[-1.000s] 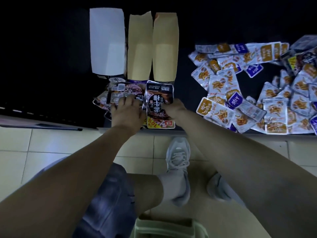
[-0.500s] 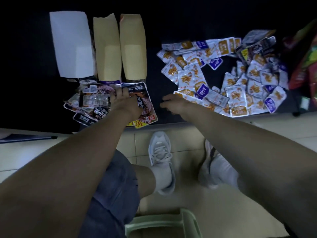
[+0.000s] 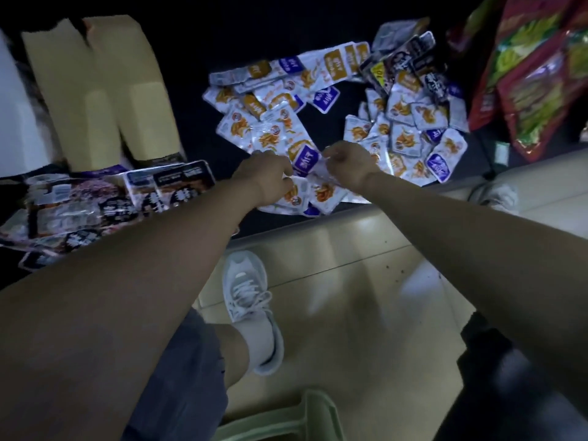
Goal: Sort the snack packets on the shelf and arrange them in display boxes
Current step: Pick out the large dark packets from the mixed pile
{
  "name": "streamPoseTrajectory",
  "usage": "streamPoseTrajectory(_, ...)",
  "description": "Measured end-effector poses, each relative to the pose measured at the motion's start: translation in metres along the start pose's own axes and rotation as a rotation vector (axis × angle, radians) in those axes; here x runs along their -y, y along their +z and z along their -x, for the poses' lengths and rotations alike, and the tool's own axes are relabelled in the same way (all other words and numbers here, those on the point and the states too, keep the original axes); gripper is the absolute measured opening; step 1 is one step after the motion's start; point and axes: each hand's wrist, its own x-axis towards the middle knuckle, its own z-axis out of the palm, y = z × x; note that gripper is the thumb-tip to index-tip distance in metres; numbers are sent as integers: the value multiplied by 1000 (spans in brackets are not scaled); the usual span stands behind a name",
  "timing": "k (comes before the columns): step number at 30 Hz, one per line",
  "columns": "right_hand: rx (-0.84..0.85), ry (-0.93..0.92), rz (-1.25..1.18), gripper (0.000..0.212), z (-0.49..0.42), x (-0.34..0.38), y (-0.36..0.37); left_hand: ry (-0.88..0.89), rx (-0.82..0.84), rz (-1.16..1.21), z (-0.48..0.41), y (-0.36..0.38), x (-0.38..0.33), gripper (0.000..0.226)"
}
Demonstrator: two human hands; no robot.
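Note:
A heap of small white, orange and purple snack packets [image 3: 280, 128] lies on the dark shelf [image 3: 191, 33]. My left hand [image 3: 265, 178] and my right hand [image 3: 348, 165] are both down on the near edge of this heap, fingers curled onto white packets [image 3: 324, 194]. Whether either hand has a packet gripped is hard to tell. A second cluster of the same packets [image 3: 410, 132] lies to the right. Dark large packets [image 3: 105, 202] are stacked at the left. Behind them stand tan display boxes [image 3: 105, 90] with open tops.
A white box [image 3: 16, 122] is at the far left edge. Red and green bags [image 3: 534, 68] hang at the upper right. Below the shelf edge is tiled floor with my white shoe [image 3: 251, 300] and a pale green stool [image 3: 286, 418].
Both hands left the dark packets at the left and moved right onto the white and orange heap. The view swung right.

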Motion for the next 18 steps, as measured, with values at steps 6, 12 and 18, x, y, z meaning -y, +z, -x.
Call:
streamPoseTrajectory(6,-287,-73,207,42,-44,-61,-38,88,16,-68,-65,21,-38,49)
streamPoseTrajectory(12,-195,-109,420,65,-60,-97,-40,116,21,-116,-110,34,-60,58)
streamPoseTrajectory(18,-477,-299,140,38,-74,-111,-76,158,-178,-123,-144,34,-82,49)
